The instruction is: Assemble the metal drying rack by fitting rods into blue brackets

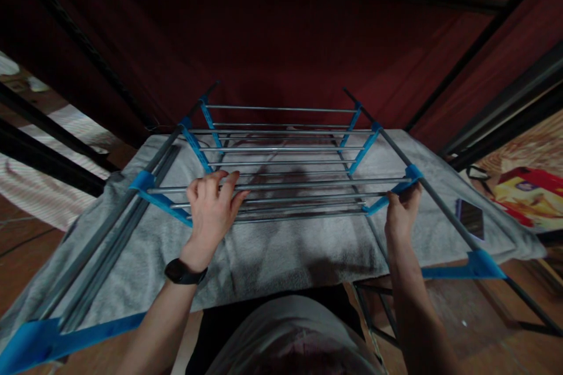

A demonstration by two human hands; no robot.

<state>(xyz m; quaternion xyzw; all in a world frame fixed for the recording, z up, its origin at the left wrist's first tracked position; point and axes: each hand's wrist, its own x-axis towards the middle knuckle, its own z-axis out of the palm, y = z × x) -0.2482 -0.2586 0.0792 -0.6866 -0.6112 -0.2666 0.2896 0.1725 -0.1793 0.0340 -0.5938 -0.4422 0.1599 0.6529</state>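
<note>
A shoe rack (285, 149) of grey metal rods and blue plastic brackets lies across a grey towel-like cloth (281, 255). My left hand (212, 208), with a dark band on the wrist, curls its fingers over a metal rod (308, 185) near its left end. On the other side, my right hand (401, 211) is closed around a blue bracket (377, 205) at the right ends of the rods, thumb in front and fingers partly hidden. Several loose-looking rods (115, 246) lie along the left side pole. Larger blue end pieces (481, 265) sit nearest me.
A phone (470, 220) lies on the cloth to the right. Beyond it is a red and yellow package (530, 194). A dark red panel (281, 41) stands behind the rack, with dark metal bars around it. Striped fabric (53, 158) is at the left.
</note>
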